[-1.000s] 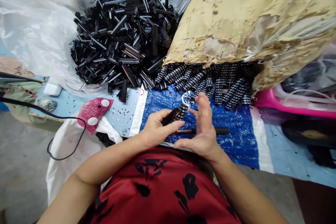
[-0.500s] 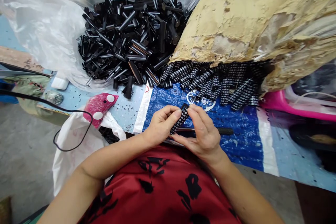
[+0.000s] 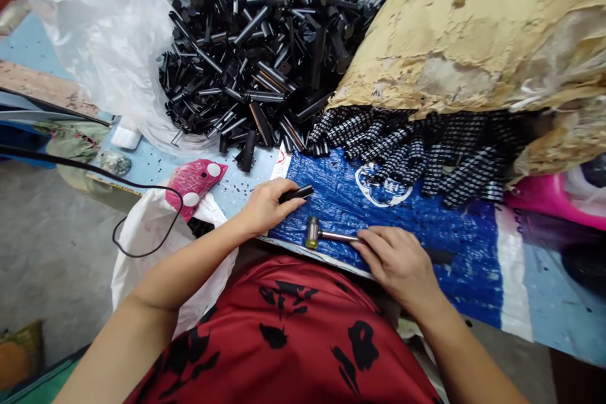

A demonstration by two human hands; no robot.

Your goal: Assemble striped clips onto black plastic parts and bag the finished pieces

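Observation:
A short black piece (image 3: 296, 193) is pinched between the thumb and fingers of my left hand (image 3: 269, 205), above the left part of a blue plastic sheet (image 3: 454, 246). My right hand (image 3: 395, 255) is closed round the shaft of a small hammer (image 3: 338, 237). The hammer's metal head, with a yellow-green face, points left, near the sheet's front edge. Its dark handle end shows beyond my right hand. Behind my hands lies a big heap of black plastic pieces (image 3: 265, 31). Black strips with white characters (image 3: 416, 145) are piled at the sheet's back edge.
A torn yellowish sack (image 3: 426, 38) lies over the strips. Clear plastic (image 3: 104, 38) spreads at the back left. A pink packet (image 3: 199, 183) sits by a white bag (image 3: 156, 284) at the table's front edge, with a black cable (image 3: 142, 186) beside them. A pink container (image 3: 549, 199) is right.
My hands have moved apart. My left hand keeps the black piece, now with its printed side out of sight, while my right hand has let go of it and taken hold of the hammer.

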